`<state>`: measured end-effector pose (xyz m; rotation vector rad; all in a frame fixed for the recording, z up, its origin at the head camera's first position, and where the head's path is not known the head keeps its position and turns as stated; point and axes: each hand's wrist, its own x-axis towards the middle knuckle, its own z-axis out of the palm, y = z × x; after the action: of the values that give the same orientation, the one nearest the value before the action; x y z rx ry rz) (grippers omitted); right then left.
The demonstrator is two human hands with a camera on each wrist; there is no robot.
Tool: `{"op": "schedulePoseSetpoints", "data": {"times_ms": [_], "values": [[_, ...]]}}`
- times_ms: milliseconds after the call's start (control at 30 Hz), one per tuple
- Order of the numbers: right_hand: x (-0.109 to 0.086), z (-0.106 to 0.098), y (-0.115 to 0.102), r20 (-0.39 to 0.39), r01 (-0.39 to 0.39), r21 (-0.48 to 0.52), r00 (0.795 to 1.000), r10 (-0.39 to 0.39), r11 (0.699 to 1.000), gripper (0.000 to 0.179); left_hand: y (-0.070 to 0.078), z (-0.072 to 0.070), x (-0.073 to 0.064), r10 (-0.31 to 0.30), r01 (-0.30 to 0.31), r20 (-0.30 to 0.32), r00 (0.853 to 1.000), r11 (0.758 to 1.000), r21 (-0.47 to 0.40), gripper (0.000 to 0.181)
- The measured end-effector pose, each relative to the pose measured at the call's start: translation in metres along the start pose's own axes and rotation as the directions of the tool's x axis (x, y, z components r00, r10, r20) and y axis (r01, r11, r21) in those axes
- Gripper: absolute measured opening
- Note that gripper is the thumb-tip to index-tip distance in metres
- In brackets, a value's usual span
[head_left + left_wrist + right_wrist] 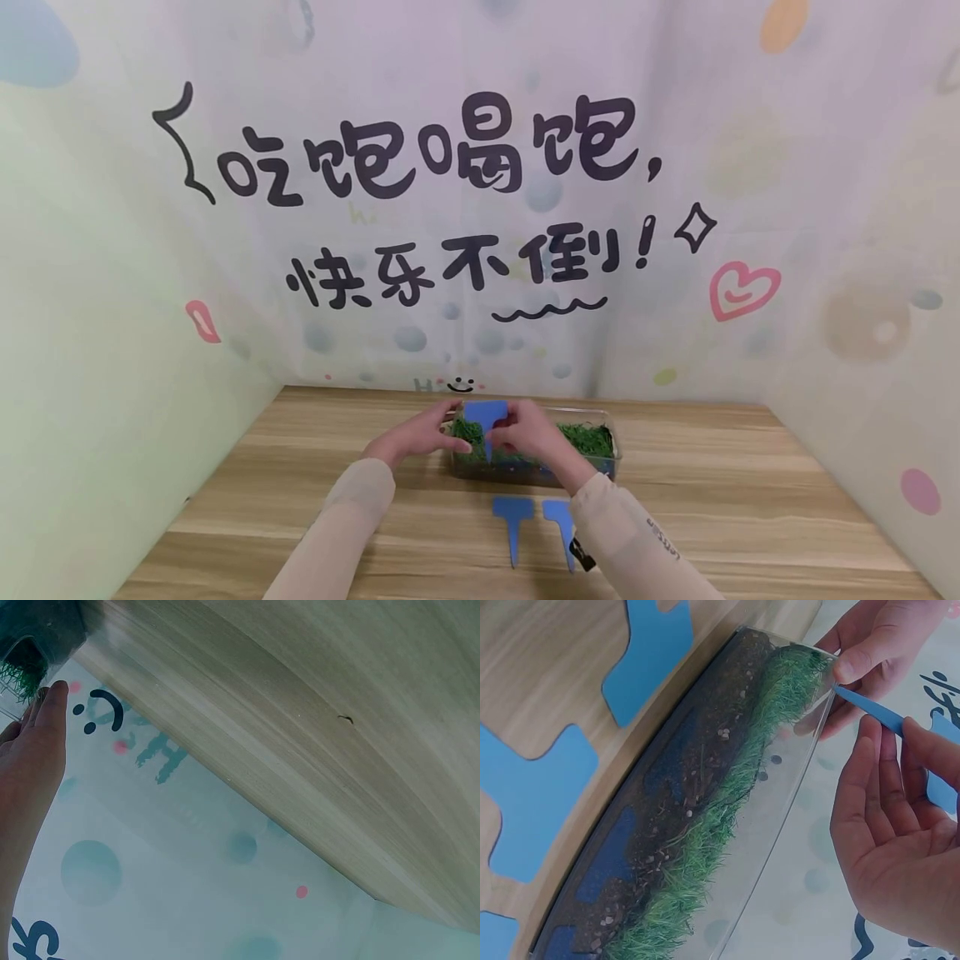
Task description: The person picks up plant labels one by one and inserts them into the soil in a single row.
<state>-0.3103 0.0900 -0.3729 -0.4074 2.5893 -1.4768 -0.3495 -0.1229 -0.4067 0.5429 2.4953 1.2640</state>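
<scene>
A clear rectangular planter box (525,477) holds dark soil and green grass (588,439). My left hand (422,432) grips its left end, with the thumb at the near corner and the fingers round the end wall. My right hand (528,432) pinches a blue T-shaped plant label (486,412) between thumb and fingers above the left part of the box. In the right wrist view the label's pointed tip (847,691) is right at the rim near my left thumb, its wide head partly hidden by the hand.
Two more blue plant labels, a left one (513,509) and a right one (557,511), lie on the wooden table (315,517) in front of the box. My right sleeve and a small black object (581,553) overlap the right one. A printed wall cloth (420,350) hangs behind.
</scene>
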Motion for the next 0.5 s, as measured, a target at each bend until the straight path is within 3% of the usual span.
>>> {"op": "schedulePoseSetpoints", "data": {"times_ms": [500], "values": [[0.0064, -0.0017, -0.0009, -0.067, -0.042, 0.053, 0.997, 0.046, 0.998, 0.018, 0.0009, -0.0005, 0.0005, -0.004, 0.004, 0.009, 1.000, 1.000, 0.002, 0.088]]}}
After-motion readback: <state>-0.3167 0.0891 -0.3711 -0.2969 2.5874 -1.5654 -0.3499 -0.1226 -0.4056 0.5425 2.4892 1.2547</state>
